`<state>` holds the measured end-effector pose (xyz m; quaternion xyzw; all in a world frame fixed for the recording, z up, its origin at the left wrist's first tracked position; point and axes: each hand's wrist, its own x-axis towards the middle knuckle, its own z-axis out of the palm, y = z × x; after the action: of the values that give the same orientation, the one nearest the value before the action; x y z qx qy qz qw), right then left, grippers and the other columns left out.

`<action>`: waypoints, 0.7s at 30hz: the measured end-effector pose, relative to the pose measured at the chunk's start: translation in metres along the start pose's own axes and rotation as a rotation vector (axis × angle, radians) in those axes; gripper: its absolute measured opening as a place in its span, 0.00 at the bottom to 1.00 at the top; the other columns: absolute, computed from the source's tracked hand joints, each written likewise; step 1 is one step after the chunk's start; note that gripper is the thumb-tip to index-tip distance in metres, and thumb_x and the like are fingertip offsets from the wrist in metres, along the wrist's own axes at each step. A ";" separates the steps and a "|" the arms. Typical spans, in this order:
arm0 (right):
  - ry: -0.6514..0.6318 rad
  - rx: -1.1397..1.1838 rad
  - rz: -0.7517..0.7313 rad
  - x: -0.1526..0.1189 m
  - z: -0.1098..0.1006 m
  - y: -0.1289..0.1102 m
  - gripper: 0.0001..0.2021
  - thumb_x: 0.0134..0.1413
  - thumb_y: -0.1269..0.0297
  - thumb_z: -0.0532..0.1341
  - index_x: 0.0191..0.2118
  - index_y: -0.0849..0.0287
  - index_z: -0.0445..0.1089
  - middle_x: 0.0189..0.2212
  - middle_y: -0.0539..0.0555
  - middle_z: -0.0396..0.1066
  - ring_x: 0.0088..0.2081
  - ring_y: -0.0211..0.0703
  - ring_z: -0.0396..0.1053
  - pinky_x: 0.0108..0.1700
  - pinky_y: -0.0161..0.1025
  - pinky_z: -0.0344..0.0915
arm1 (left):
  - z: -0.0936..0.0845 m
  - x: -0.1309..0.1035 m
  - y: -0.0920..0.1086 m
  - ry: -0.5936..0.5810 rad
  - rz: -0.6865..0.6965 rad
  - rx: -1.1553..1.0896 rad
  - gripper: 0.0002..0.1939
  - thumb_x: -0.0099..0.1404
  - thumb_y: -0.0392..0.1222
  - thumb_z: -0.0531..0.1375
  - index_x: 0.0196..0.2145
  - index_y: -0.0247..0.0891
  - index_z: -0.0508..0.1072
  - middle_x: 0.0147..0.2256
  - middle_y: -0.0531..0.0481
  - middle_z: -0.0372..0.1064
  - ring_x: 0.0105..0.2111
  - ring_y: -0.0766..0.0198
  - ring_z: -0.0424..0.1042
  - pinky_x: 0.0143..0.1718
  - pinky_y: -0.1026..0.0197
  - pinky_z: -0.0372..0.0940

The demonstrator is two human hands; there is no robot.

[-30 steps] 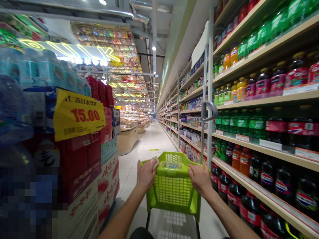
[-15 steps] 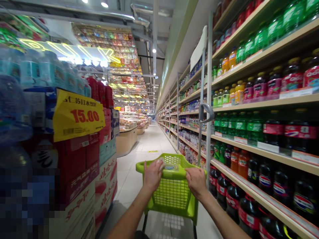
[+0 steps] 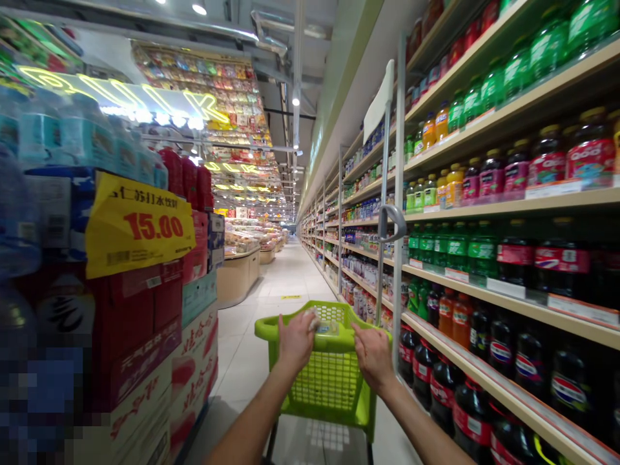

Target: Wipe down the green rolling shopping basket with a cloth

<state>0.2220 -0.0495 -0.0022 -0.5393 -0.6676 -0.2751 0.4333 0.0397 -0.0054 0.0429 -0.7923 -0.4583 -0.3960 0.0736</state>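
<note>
A lime-green plastic shopping cart [image 3: 334, 381] with a mesh basket stands right in front of me. My left hand [image 3: 296, 339] lies over the left part of its handle [image 3: 265, 328], its thumb raised at the side. A crumpled white tissue [image 3: 314, 319] shows at its fingertips, close against the handle. My right hand [image 3: 372, 355] is closed round the handle's right part, thumb on top. Between the two hands a small clear label holder [image 3: 328, 328] sits on the handle. The undersides of my fingers are hidden.
Shelves of soft-drink bottles [image 3: 472, 242] run along the right, close to the cart. A grey pole with a looped handle [image 3: 391, 223] leans there. Stacked drink cartons [image 3: 145, 310] with a yellow price sign [image 3: 140, 223] crowd the left. A tiled aisle [image 3: 285, 271] stretches ahead.
My left hand has slid slightly right along the handle, towards the middle, with the tissue. My right hand keeps its place on the handle. The view has shifted slightly.
</note>
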 end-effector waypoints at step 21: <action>0.102 0.039 -0.028 -0.006 0.008 0.006 0.22 0.59 0.64 0.44 0.60 0.57 0.50 0.34 0.54 0.70 0.36 0.43 0.65 0.43 0.44 0.55 | 0.018 -0.013 0.032 -0.002 0.193 -0.007 0.13 0.62 0.39 0.51 0.45 0.48 0.66 0.50 0.51 0.64 0.51 0.58 0.61 0.55 0.38 0.43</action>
<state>0.2254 -0.0438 -0.0117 -0.5068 -0.6573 -0.2951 0.4734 0.0711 -0.0237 0.0293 -0.8334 -0.3785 -0.3880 0.1084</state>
